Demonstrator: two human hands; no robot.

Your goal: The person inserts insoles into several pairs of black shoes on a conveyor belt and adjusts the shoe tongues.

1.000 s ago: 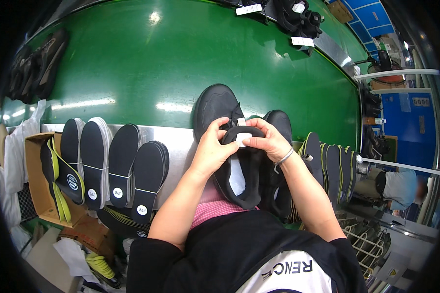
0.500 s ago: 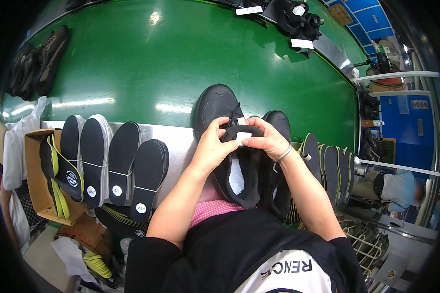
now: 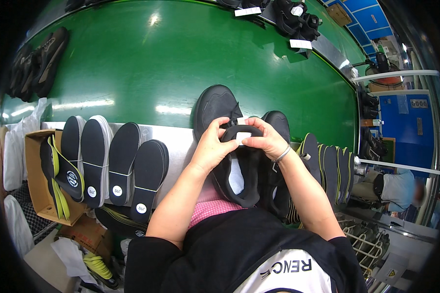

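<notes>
A black shoe (image 3: 215,110) rests at the near edge of the green surface, toe pointing away and its opening toward me. My left hand (image 3: 214,144) pinches the left side of the shoe's tongue, thumb inside and fingers behind. On the other side, my right hand (image 3: 264,139) grips the tongue the same way, thumb by a small white label (image 3: 242,138). The tongue is bent toward me between both hands. Inside the shoe, a pale lining (image 3: 236,176) shows. A second black shoe (image 3: 277,124) lies close on the right, partly under my right wrist.
Bundled black insoles (image 3: 95,156) stand along the left, beside a cardboard box (image 3: 36,180) holding yellow-edged insoles. More insoles (image 3: 330,171) line the right. Dark shoes (image 3: 46,63) sit at the far left of the green table (image 3: 146,63), others (image 3: 293,22) at the back. A person (image 3: 396,188) is at far right.
Both hands keep nearly the same grip on the tongue. The view has shifted very slightly; the shoes stay in place.
</notes>
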